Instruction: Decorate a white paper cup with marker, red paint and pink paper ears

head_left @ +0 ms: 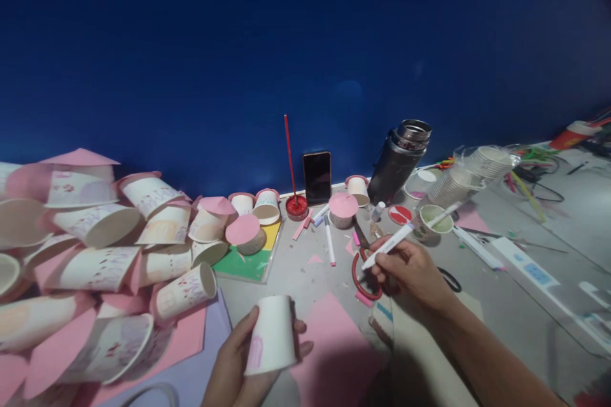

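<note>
A white paper cup [273, 334] rests in my left hand [233, 356], fingers wrapped round it, its wide rim pointing down. A pink arch drawn on the cup shows at its lower left. To the right, my right hand [410, 270] grips a white marker [389, 246] like a pen, held apart from the cup. The marker's tip end points down left, over red-handled scissors [356, 276] lying on the table. Pink paper [334, 337] lies on the table between my hands.
Many decorated cups with pink cone tops [100, 267] are piled at left. At the back stand a phone [317, 177], a red pot with a stick [296, 206] and a dark thermos [396, 162]. Stacked cups [470, 172] and a power strip [529, 264] lie at right.
</note>
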A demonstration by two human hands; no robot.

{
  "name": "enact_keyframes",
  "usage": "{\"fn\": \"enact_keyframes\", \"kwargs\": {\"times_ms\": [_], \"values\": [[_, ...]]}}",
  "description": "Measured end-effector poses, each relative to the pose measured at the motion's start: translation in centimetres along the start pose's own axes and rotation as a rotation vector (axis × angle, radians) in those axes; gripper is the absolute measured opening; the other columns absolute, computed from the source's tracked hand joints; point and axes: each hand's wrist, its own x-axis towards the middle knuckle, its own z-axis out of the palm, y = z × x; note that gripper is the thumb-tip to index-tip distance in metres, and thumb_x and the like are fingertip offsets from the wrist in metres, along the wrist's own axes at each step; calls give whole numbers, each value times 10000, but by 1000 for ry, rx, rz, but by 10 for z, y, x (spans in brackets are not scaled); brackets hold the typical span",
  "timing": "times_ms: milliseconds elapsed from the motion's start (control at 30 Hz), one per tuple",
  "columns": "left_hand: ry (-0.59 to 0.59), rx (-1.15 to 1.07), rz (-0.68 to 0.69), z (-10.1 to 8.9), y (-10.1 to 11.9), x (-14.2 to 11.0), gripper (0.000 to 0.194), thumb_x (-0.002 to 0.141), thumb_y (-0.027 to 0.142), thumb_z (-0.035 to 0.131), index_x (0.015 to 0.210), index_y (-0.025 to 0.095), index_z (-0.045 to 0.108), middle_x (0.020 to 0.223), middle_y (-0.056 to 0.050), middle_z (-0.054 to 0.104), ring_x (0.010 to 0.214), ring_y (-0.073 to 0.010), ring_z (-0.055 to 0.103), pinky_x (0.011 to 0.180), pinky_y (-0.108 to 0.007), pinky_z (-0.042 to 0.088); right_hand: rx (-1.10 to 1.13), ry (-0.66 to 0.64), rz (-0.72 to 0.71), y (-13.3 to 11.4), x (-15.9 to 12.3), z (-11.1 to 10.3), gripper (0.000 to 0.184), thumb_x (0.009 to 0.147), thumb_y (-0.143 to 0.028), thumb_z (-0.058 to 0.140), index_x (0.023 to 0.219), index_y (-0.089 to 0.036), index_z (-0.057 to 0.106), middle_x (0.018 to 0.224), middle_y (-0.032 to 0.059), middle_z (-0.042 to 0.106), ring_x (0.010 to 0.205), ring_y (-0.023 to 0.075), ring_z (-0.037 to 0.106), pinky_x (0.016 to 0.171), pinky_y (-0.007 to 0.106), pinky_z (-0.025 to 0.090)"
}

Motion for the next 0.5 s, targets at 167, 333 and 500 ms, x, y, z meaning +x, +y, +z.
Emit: {"fn": "enact_keyframes", "kwargs": {"times_ms": [167, 333, 500], "values": [[-23, 21, 10, 2, 1, -1, 353, 951, 311, 659, 1183, 56, 736, 1043, -212, 798, 921, -346, 786, 969, -589, 590, 268, 23, 34, -10, 2, 15, 437, 700, -474, 944, 823, -179, 646, 582, -60, 541, 520, 78, 498, 483, 190, 432], [-82, 15, 38, 11, -1, -6, 448, 957, 283, 624, 1363, 95, 640, 1104, -192, 790, 974, -368, 784, 984, -658, 562, 274, -104, 97, -19, -7, 35, 418, 722, -457, 921, 888, -190, 646, 583, -80, 493, 479, 65, 401, 418, 171, 332], [-137, 29, 74, 14, -6, -9, 461, 976, 327, 595, 1360, 74, 631, 1091, -214, 786, 975, -378, 781, 942, -632, 579, 126, -153, -32, -3, -25, 62, 357, 807, -479, 844, 921, -216, 632, 588, -70, 534, 467, 78, 423, 438, 193, 332]]}}
